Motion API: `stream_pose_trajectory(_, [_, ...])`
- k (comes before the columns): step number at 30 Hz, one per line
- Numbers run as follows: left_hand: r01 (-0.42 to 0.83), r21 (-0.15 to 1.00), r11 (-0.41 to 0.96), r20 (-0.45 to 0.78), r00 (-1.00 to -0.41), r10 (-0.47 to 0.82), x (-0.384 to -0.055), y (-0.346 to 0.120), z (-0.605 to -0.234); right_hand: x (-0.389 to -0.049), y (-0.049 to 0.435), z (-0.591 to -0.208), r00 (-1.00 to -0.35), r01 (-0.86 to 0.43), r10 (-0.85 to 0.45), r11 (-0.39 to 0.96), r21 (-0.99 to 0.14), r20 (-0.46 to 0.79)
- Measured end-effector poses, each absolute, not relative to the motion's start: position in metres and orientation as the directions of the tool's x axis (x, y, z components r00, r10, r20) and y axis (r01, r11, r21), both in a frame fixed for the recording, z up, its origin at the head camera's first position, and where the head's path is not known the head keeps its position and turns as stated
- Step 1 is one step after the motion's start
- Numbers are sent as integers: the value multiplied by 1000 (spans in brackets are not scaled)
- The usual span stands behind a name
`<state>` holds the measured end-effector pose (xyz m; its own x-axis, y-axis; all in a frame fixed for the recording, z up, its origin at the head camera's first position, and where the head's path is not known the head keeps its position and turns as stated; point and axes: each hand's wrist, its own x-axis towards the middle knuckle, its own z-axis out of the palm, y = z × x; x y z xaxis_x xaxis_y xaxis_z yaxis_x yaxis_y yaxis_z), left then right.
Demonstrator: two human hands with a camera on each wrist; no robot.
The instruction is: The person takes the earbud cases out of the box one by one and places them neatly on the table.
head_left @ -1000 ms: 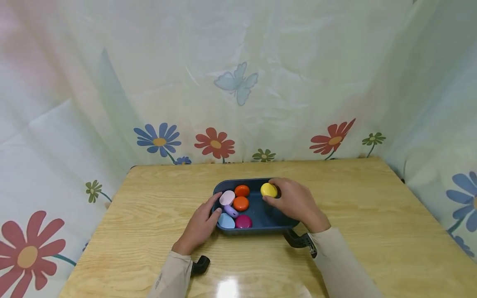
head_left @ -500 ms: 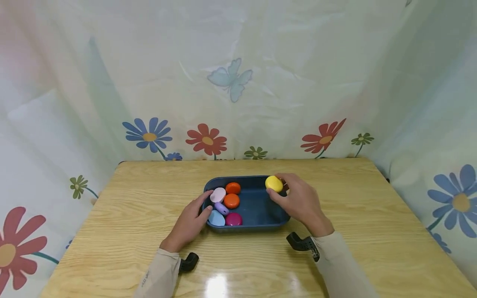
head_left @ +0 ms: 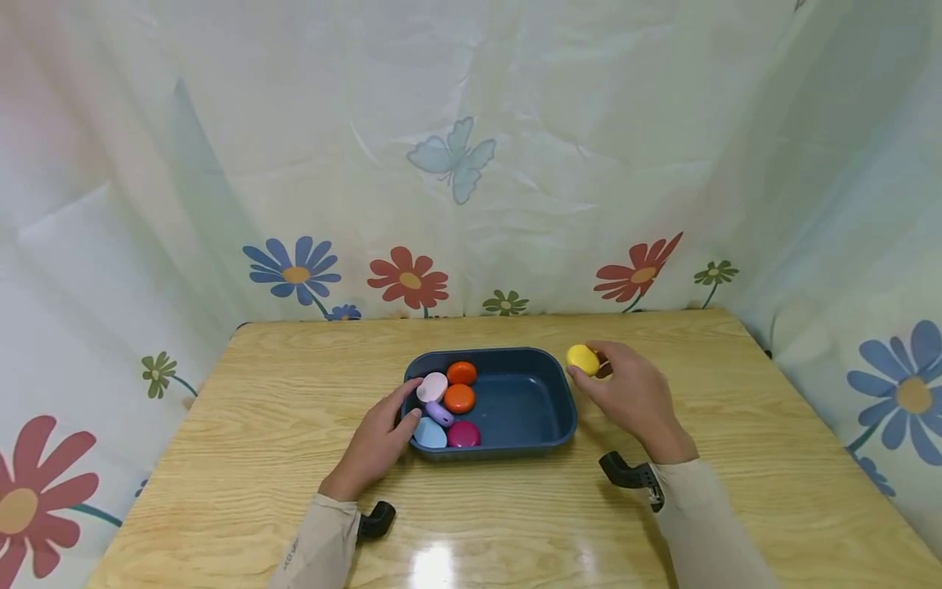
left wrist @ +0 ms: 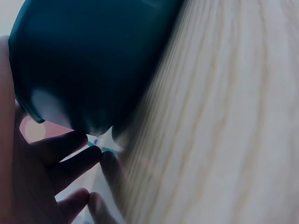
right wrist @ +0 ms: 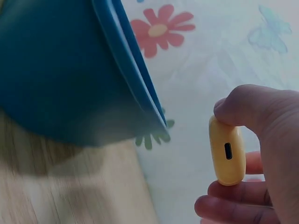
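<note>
A dark blue rounded-corner tub (head_left: 508,450) stands on the table. My left hand (head_left: 374,446) holds its left end in the head view, with thumb and forefinger over the rim. In the left wrist view the other fingers (left wrist: 74,163) lie outside the tub's wall. My right hand (head_left: 636,393) pinches a glossy yellow rounded disc (head_left: 583,360) just beyond the tub's right rim. A small dark slot shows in the disc's edge in the right wrist view, where the thumb (right wrist: 238,105) is on top and fingers are beneath.
In the tub's left half lie two orange discs (head_left: 459,398), a pale pink one (head_left: 432,387), a purple one (head_left: 439,414) on edge, a light blue one (head_left: 430,433) and a magenta one (head_left: 464,434). A flower-printed curtain (head_left: 559,204) hangs behind the wooden table (head_left: 294,393).
My right hand has carried the yellow disc from inside the tub, up over its right rim and out to the right. My left hand stays at the tub's left end.
</note>
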<state>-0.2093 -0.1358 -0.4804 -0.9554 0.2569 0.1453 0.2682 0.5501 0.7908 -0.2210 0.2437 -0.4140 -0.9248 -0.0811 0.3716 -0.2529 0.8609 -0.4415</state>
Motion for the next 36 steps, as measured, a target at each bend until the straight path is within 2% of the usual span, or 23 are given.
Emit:
stream_pose_trajectory(10, [274,776,568,140,-953,268,-211,-129,-480,-225,278,-420,-972,-146,-53,897,-417,227])
stream_pose_trajectory(20, [254,778,575,134,-961,243,-212,-131,-480,-239,284,-440,-988,-136,-94,909,-395,122])
stream_pose_trajectory(36, [259,783,565,137,-959,249,-212,-133,-479,-241,286,-452,-996,-82,-64,915,-395,58])
